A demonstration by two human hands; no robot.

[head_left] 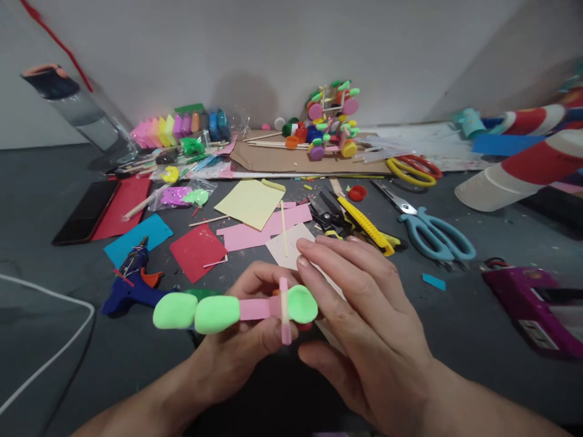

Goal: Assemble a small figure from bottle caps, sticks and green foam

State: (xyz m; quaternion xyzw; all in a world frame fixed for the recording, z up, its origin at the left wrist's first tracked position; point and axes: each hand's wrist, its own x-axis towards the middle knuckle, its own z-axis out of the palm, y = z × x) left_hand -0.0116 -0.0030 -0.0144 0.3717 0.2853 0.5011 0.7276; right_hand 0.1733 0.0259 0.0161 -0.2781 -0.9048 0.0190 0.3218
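Note:
A small craft model [255,309] of pink strip and pale green clay pads lies across the front centre. My left hand [241,346] is wrapped round its underside, the thumb near a short pink-tipped crosspiece [285,311]. Two green pads [216,314] stick out to the left of that hand. At the model's right end is a rounded green piece [302,304]. My right hand [368,321] is beside this piece, its fingers stretched out and the thumb apart, with nothing held. Parts under the model are mostly hidden by my left hand.
A blue glue gun [132,282] and a red paper square [198,252] lie left. Blue-handled scissors [432,233], a yellow cutter [367,224] and a purple device [532,309] are right. Behind stand a colourful wheeled model [334,121], clay packs [170,128] and a bottle [86,115].

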